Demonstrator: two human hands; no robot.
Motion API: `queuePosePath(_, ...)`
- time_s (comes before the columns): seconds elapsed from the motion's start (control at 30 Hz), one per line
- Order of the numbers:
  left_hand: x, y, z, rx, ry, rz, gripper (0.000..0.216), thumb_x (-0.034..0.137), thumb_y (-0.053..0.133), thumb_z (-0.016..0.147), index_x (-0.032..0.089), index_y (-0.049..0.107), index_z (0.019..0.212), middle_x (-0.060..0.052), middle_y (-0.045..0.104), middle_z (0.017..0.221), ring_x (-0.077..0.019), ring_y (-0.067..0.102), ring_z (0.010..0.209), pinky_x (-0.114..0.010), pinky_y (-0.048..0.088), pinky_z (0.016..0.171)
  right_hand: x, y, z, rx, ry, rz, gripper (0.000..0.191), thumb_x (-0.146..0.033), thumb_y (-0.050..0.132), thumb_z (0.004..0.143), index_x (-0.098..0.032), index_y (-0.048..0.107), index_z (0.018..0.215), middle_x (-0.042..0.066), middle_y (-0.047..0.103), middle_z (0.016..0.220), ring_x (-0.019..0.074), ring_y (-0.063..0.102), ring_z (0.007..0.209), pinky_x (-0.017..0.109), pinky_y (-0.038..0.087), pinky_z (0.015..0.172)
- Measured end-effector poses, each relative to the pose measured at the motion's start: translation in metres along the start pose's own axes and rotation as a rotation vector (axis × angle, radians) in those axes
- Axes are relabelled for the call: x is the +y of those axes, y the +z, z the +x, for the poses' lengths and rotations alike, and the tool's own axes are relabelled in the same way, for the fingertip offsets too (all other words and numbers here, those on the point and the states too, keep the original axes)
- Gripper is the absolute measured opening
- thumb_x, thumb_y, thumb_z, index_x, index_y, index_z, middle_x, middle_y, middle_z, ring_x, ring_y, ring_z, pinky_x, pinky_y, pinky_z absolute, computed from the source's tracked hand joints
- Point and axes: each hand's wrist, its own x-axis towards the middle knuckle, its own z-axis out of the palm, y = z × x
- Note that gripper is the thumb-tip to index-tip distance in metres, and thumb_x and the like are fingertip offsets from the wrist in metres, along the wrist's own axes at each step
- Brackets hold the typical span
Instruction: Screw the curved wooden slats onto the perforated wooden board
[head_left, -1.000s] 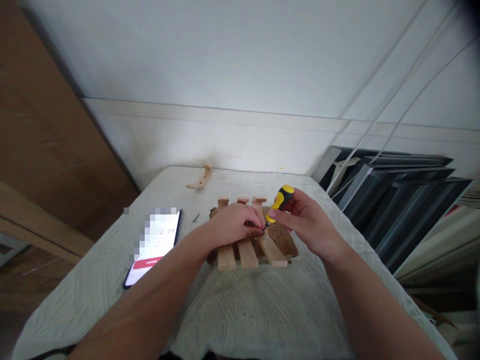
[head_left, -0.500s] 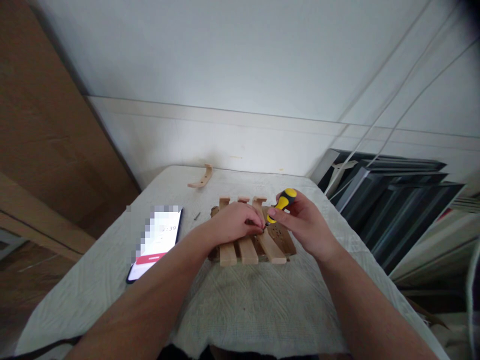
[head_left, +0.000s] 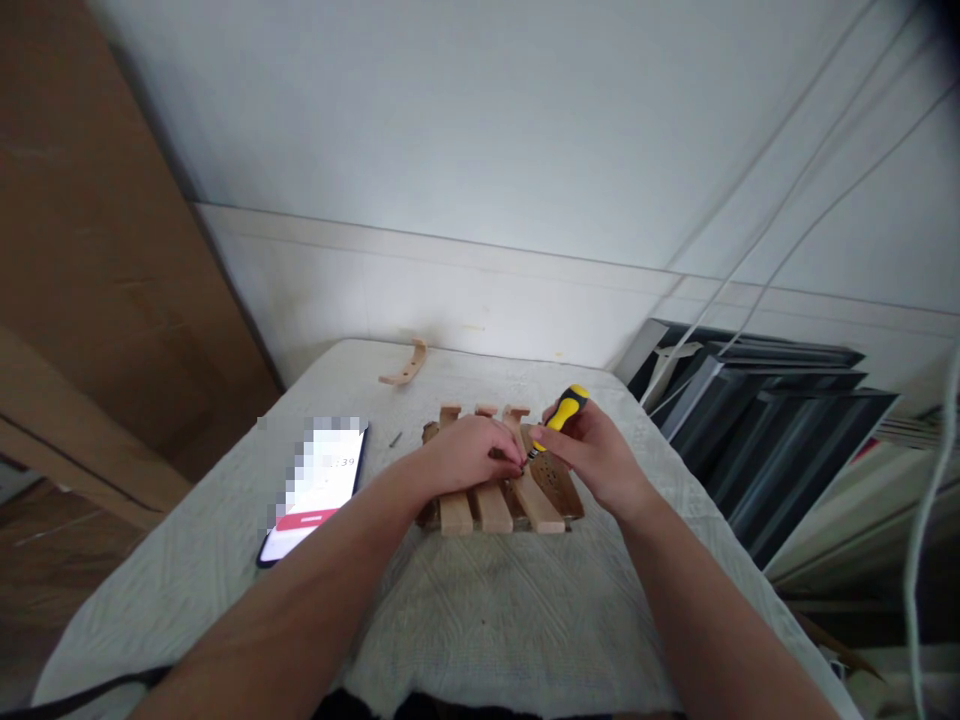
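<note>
My right hand (head_left: 592, 447) is closed round a yellow and black screwdriver (head_left: 568, 405), its shaft slanting down to the left. The tip meets the rightmost wooden hook strip (head_left: 538, 505). At that same spot the fingertips of my left hand (head_left: 480, 447) are pinched together; whatever they hold is too small to make out. Two more wooden hook strips lie alongside, a middle strip (head_left: 495, 512) and a left strip (head_left: 455, 515), partly covered by my left hand. All three rest across a brown board with small dark marks (head_left: 559, 487).
A loose curved wooden hook (head_left: 409, 368) with holes lies at the table's back. A small screw (head_left: 395, 439) sits left of the board, near a lit phone (head_left: 319, 490). Dark panels (head_left: 780, 430) lean beside the cloth-covered table (head_left: 495, 630) on the right, with white cables (head_left: 757, 245) hanging there.
The screwdriver tip has come down slightly left, closer to my left fingertips, and its handle is a little more upright. The camera view has shifted slightly.
</note>
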Motion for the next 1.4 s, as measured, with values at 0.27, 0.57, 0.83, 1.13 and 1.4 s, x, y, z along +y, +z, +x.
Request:
queuePosePath(0.27, -0.001, 0.001, -0.001, 0.009, -0.006, -0.001, 0.01, 0.014, 0.063, 0.082, 0.016, 0.073, 0.079, -0.004, 0.072, 0.09, -0.0131, 0.064, 0.084, -0.025, 0.047, 0.082, -0.004, -0.001, -0.004, -0.035, -0.009, -0.038, 0.03, -0.041, 0.07, 0.074, -0.019, 0.058, 0.091, 0.0, 0.058, 0.078, 0.01, 0.044, 0.056, 0.024, 0.034, 0.049)
queuePosePath(0.57, 0.0, 0.0, 0.0, -0.009, -0.007, 0.009, 0.012, 0.015, 0.062, 0.083, 0.015, 0.073, 0.077, -0.004, 0.072, 0.086, -0.0133, 0.064, 0.082, -0.025, 0.046, 0.081, -0.005, 0.005, -0.005, -0.021, -0.062, -0.059, 0.027, -0.043, 0.067, 0.077, -0.021, 0.057, 0.088, -0.001, 0.055, 0.076, 0.0129, 0.049, 0.065, 0.027, 0.039, 0.059)
queuePosePath(0.83, -0.004, 0.001, 0.0, -0.009, 0.018, 0.003, 0.011, 0.015, 0.062, 0.083, 0.017, 0.073, 0.08, -0.004, 0.072, 0.09, -0.0134, 0.064, 0.085, -0.025, 0.046, 0.083, -0.011, 0.003, -0.009, -0.021, 0.019, 0.08, 0.032, -0.036, 0.07, 0.074, -0.022, 0.058, 0.099, 0.0, 0.059, 0.087, 0.0089, 0.044, 0.056, 0.024, 0.032, 0.047)
queuePosePath(1.13, 0.007, -0.005, -0.006, 0.074, -0.111, -0.024, 0.014, 0.023, 0.06, 0.084, 0.015, 0.072, 0.083, -0.003, 0.072, 0.079, -0.0127, 0.062, 0.072, -0.023, 0.044, 0.067, -0.004, 0.001, -0.004, 0.016, 0.005, 0.008, 0.032, -0.043, 0.074, 0.072, -0.02, 0.055, 0.081, -0.006, 0.051, 0.059, 0.008, 0.04, 0.046, 0.024, 0.03, 0.044)
queuePosePath(1.4, 0.044, -0.027, -0.001, 0.591, -0.19, -0.141, 0.033, 0.042, 0.063, 0.081, 0.014, 0.066, 0.099, -0.007, 0.07, 0.096, -0.0119, 0.058, 0.071, -0.021, 0.044, 0.058, -0.017, 0.003, -0.007, -0.113, -0.012, -0.004, 0.026, -0.042, 0.07, 0.075, -0.019, 0.06, 0.08, -0.004, 0.052, 0.06, 0.0085, 0.042, 0.047, 0.024, 0.034, 0.046)
